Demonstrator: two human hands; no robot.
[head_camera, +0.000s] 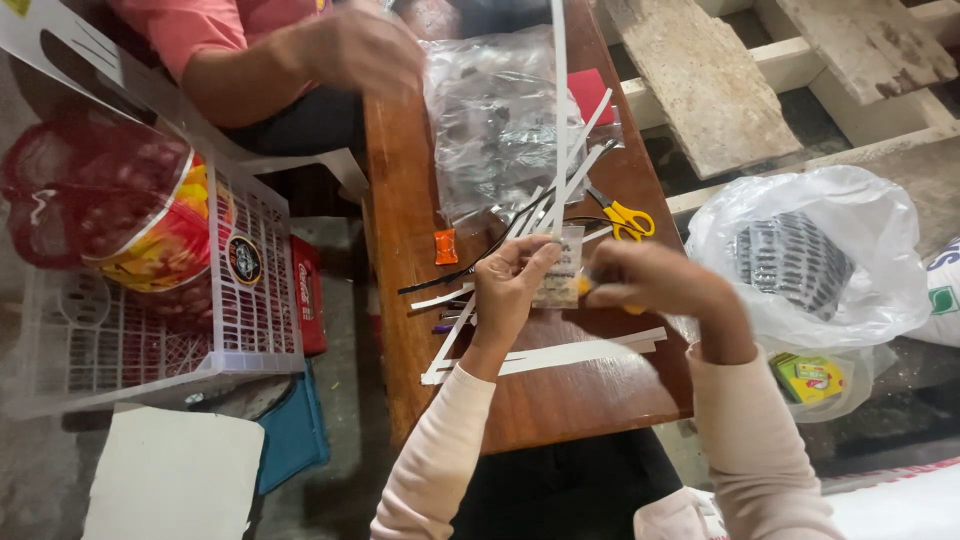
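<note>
My left hand pinches a small clear plastic packet by its left edge, above a brown wooden table. My right hand grips a small yellow tool pressed against the packet's right side; the fingers hide most of the tool. Several long white paper strips lie on the table under and beyond my hands. Yellow-handled scissors rest just past my right hand.
A clear plastic bag of small items lies at the table's far end. Another person's hand in a pink sleeve rests at the table's far left. A white crate stands left; white bags sit right. A small orange piece lies on the table.
</note>
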